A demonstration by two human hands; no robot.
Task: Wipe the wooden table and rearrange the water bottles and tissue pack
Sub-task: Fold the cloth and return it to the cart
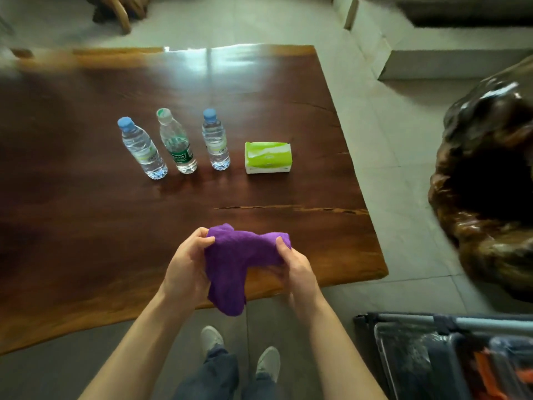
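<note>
Water bottles are seen standing upright in a row on the wooden table [86,226], around the middle of its top and well apart from every edge. Two blue-capped bottles, the left one [142,148] and the right one [215,140], stand at the ends of the row, and a bottle with a pale cap and a green label [177,141] is placed between them. The bottles are near one another but not touching. A green and white tissue pack [267,157] is laid flat just beside the right end of the row, on the side of the table's right edge.

A purple cloth [239,261] is held above the near edge of the table, close to the near right corner. The left hand [189,264] is closed on the left part of the cloth, with its fingers [206,241] curled over the top fold. The right hand [297,264] is closed on the right part, with the thumb [281,245] pressed on the upper side. The middle of the cloth is bunched between the two hands, and one end hangs down past the table edge. Whether the cloth touches the table top cannot be told.

A dark crack is seen in the table surface, running from the right edge toward the middle, between the tissue pack and the hands.
</note>
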